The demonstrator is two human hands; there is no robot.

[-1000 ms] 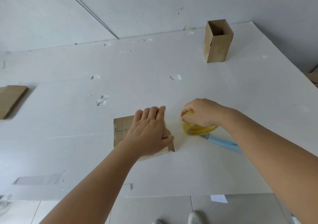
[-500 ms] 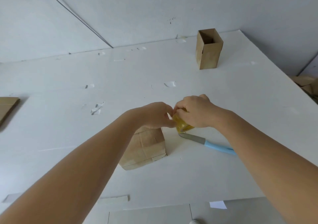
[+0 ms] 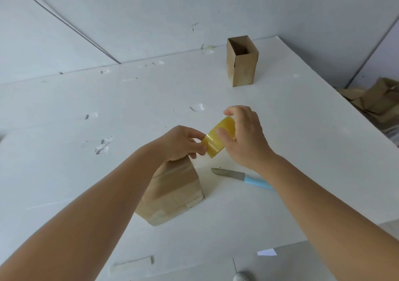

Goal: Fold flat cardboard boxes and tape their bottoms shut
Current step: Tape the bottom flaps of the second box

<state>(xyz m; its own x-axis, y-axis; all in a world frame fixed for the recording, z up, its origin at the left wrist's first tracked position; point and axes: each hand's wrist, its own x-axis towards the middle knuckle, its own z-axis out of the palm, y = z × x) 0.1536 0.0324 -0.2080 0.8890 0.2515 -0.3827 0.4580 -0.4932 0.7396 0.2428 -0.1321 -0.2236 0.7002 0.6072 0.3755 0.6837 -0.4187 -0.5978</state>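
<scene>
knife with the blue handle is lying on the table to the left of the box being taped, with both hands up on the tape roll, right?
Not quite: the head view shows the knife lying to the right of the box, under the right hand. The rest holds: it rests on the table, and the right hand grips the tape roll while the left hand pinches its free end.
</scene>
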